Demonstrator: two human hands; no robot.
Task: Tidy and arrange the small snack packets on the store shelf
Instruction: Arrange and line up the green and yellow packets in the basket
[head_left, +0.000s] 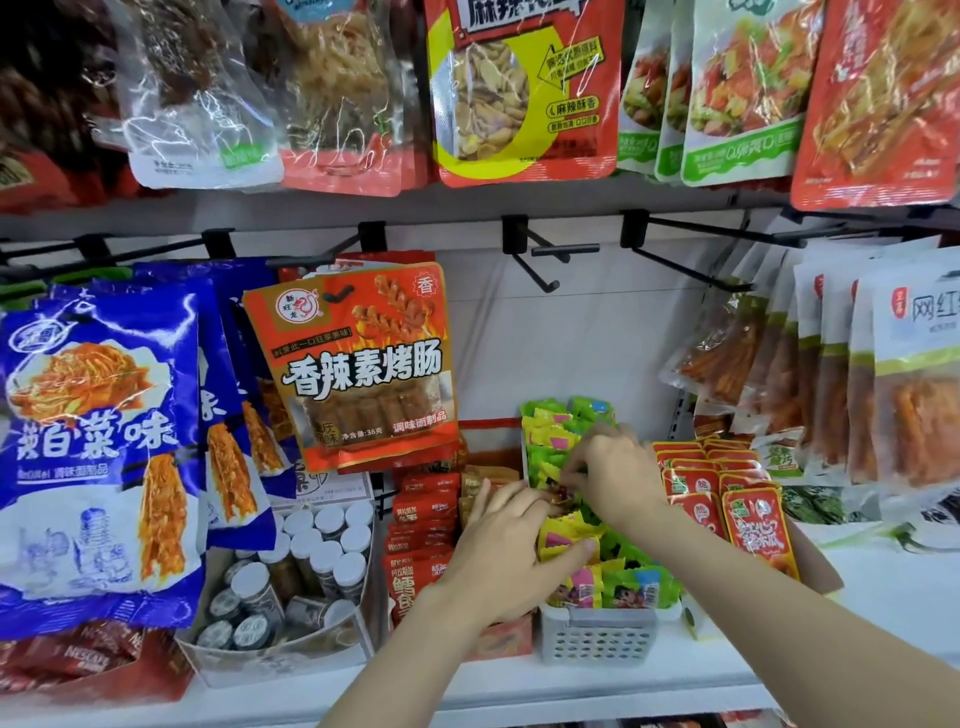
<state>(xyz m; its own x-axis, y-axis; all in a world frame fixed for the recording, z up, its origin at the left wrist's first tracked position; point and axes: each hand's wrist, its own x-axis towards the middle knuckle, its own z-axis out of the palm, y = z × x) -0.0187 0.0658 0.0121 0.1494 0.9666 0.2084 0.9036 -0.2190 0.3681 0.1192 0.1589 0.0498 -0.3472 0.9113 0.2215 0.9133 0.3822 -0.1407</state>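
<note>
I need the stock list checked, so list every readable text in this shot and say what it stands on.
"香辣素烤肠", with "净含量:38克" and "调味面制品": orange hanging packet.
"麻辣酥香": red-and-yellow packet on the top row.
"白菜味": front blue bag.
"网红": white packet at the right edge, cut off.
"NESCAFE": red sachets, bottom left.
Too small or blurred: the small packets in the grey basket, the red packets beside it, and the jar lids.

One head-worn wide-angle view looks forward and slightly down, close to a store shelf (649, 691). Hanging bags fill 9 to 3 o'clock; both forearms enter from 6 o'clock toward a white basket (597, 642) just below center.
</note>
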